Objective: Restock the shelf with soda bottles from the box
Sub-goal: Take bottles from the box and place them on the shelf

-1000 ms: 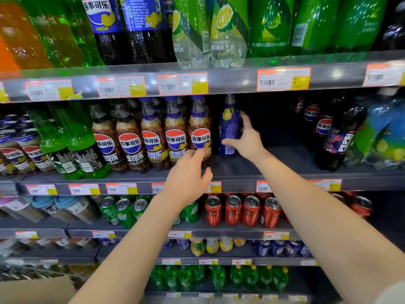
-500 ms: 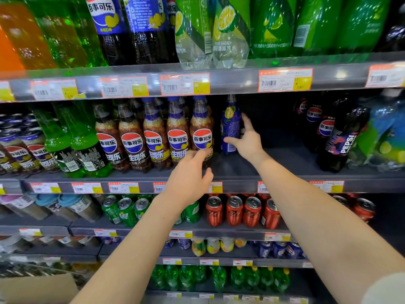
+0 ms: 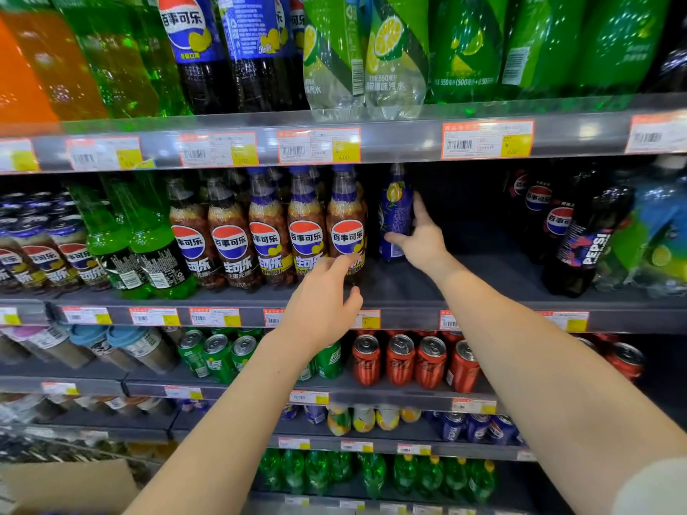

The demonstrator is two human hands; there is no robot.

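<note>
A blue soda bottle (image 3: pixel 394 213) with a lemon label stands upright deep on the middle shelf (image 3: pixel 409 291). My right hand (image 3: pixel 422 241) rests against its right side, thumb under its front and index finger stretched up along it, fingers spread. My left hand (image 3: pixel 323 306) hovers at the shelf's front edge, fingers loosely curled and touching the base of the rightmost brown cola bottle (image 3: pixel 345 224) in a row of Pepsi bottles. The cardboard box (image 3: pixel 70 485) shows at the bottom left corner.
Right of the blue bottle the middle shelf is bare up to the black Pepsi bottles (image 3: pixel 583 239). Green bottles (image 3: pixel 148 236) stand left of the brown row. Large bottles fill the shelf above; red cans (image 3: pixel 401 358) and green cans (image 3: pixel 219 354) sit below.
Both hands have stayed nearly in place. My right hand still rests against the blue bottle, which stands in the same spot; the view has shifted slightly.
</note>
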